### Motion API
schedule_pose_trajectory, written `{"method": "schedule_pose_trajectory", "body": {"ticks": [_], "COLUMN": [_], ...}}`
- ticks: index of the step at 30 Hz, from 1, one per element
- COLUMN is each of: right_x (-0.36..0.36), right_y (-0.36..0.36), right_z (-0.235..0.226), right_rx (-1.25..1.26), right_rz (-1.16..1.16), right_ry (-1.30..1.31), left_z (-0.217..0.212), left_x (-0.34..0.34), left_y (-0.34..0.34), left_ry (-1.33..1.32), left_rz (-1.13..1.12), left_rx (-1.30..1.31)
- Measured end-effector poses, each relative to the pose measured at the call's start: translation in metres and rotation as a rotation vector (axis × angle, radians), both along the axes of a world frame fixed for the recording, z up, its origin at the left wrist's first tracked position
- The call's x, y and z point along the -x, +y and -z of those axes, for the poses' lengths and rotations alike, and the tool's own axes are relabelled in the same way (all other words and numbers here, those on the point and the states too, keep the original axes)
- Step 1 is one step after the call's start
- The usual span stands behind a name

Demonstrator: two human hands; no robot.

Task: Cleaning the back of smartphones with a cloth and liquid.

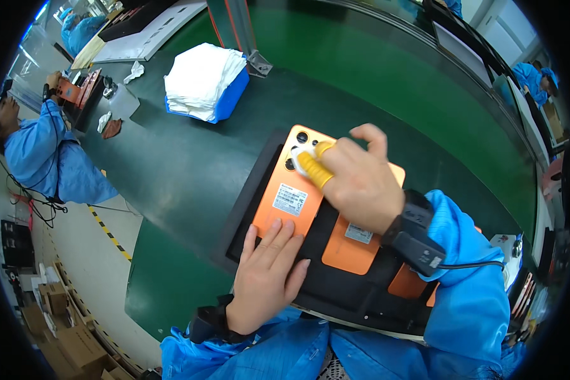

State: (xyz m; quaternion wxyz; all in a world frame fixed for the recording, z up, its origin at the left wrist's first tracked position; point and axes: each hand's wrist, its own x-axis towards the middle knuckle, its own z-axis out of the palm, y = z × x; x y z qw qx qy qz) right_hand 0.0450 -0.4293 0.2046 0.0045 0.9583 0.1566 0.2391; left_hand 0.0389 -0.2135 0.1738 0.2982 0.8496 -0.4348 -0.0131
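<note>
An orange smartphone (284,212) lies back up on a black foam tray (316,253), with round camera lenses at its far end and a white label lower down. My left hand (263,272) rests on the phone's near end, fingers stretched out. Over the lenses, my right hand (361,177) wears yellow finger covers (316,170) and pinches a small white cloth (299,163) against the phone. Beneath my right hand lies a second orange phone (348,253), partly hidden. More orange phones (406,282) show in the tray beside my right forearm.
A blue box (234,98) of stacked white cloths (199,79) stands on the green table (171,164). Left of it are a clear bottle (123,102) and crumpled scraps (112,128). A co-worker in blue (38,152) sits at the left, holding an orange phone. Cartons (76,348) stand on the floor.
</note>
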Motion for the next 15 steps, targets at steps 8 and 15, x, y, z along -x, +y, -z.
{"method": "schedule_pose_trajectory", "body": {"ticks": [8, 15], "right_x": [-0.038, -0.032], "right_y": [-0.005, -0.004], "right_z": [0.019, 0.019], "right_rx": [0.066, 0.125], "right_rz": [0.043, -0.034], "right_ry": [-0.016, -0.048], "left_z": [0.004, 0.002], "left_x": [-0.006, -0.007], "left_y": [0.001, -0.001], "left_ry": [0.062, 0.070], "left_rz": [-0.017, 0.005], "left_rx": [0.000, -0.015]}}
